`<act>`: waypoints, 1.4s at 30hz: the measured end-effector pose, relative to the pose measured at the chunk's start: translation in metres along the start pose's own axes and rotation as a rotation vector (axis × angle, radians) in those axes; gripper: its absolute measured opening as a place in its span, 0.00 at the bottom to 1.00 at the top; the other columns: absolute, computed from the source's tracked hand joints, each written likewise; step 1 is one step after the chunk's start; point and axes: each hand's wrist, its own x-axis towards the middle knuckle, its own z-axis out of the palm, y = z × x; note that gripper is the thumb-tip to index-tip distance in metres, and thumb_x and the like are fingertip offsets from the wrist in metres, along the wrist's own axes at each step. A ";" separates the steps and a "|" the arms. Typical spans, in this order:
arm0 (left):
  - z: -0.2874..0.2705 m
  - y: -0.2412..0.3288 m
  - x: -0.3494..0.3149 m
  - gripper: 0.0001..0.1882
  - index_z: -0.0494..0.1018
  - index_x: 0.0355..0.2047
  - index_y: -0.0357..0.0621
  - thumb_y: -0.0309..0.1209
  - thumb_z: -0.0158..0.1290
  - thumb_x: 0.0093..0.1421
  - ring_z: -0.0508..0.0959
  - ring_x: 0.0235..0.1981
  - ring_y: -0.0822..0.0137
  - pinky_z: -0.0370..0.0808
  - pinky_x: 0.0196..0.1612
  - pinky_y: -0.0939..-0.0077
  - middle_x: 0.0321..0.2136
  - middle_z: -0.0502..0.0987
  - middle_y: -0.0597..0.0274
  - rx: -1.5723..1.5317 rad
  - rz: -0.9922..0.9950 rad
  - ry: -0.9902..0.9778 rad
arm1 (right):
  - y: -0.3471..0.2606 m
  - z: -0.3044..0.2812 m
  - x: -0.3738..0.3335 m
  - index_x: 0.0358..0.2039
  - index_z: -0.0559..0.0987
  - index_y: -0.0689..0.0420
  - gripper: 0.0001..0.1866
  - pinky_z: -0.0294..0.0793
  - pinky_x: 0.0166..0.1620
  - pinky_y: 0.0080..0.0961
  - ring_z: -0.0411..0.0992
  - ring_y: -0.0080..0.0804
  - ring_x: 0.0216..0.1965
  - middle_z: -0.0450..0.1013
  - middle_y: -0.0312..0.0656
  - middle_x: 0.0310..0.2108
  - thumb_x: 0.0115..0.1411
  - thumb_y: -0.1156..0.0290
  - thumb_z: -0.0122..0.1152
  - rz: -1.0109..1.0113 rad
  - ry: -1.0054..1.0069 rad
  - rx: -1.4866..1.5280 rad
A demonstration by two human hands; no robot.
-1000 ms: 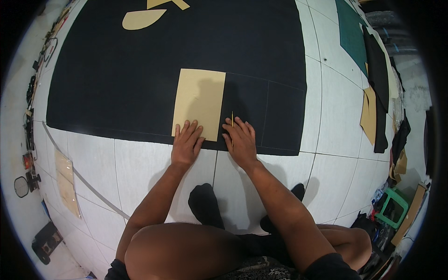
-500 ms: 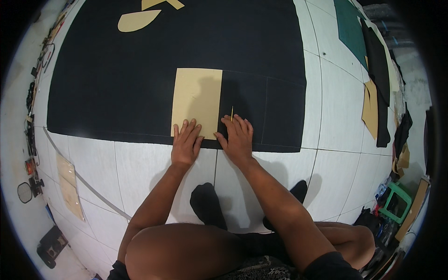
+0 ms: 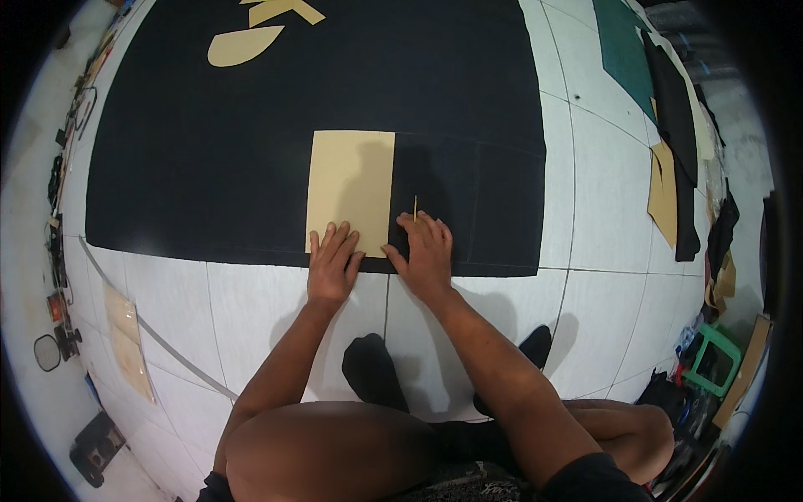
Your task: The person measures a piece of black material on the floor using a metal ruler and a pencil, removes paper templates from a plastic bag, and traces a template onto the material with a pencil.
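Observation:
A large sheet of black cloth (image 3: pixel 201 159) is spread over the white tiled floor. Near its front edge lies a rectangular tan card pattern piece (image 3: pixel 351 176). My left hand (image 3: pixel 333 263) rests flat across the card's lower end, fingers a little spread. Beside the card's lower right corner is my right hand (image 3: pixel 427 255), its thumb at the card's edge. A thin yellow stick (image 3: pixel 416 206) juts up from between the fingers of that hand; its lower end is hidden. Faint pale lines run on the cloth to the right of the card.
More tan pattern pieces (image 3: pixel 245 46) lie on the cloth's far left part. Folded black cloth (image 3: pixel 673 125), a green sheet (image 3: pixel 626 58) and another tan piece (image 3: pixel 662 197) sit at the right. A green stool (image 3: pixel 713 360) stands lower right. A grey strip (image 3: pixel 180 356) crosses the left floor.
The cloth and pattern pieces sit slightly lower in the picture, as the view has tilted a little. Both hands keep their places at the card.

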 end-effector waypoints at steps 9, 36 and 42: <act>-0.001 0.003 0.001 0.22 0.75 0.58 0.45 0.34 0.59 0.65 0.64 0.69 0.47 0.49 0.73 0.40 0.63 0.71 0.52 0.003 -0.013 -0.015 | 0.002 -0.001 0.000 0.60 0.71 0.57 0.31 0.47 0.71 0.50 0.58 0.45 0.69 0.70 0.45 0.60 0.63 0.55 0.67 -0.005 -0.022 -0.023; 0.004 -0.001 -0.001 0.23 0.73 0.60 0.46 0.34 0.58 0.65 0.64 0.69 0.50 0.53 0.72 0.43 0.64 0.69 0.54 0.056 0.026 -0.017 | -0.002 -0.003 0.003 0.59 0.72 0.58 0.29 0.48 0.69 0.51 0.60 0.48 0.66 0.71 0.46 0.59 0.61 0.60 0.69 0.022 -0.015 0.002; 0.000 0.000 -0.001 0.21 0.74 0.57 0.42 0.35 0.57 0.65 0.67 0.67 0.49 0.58 0.70 0.44 0.62 0.71 0.51 0.022 0.076 0.042 | -0.005 -0.004 0.002 0.58 0.72 0.56 0.29 0.48 0.70 0.49 0.60 0.45 0.67 0.71 0.44 0.59 0.59 0.60 0.70 0.015 -0.024 -0.015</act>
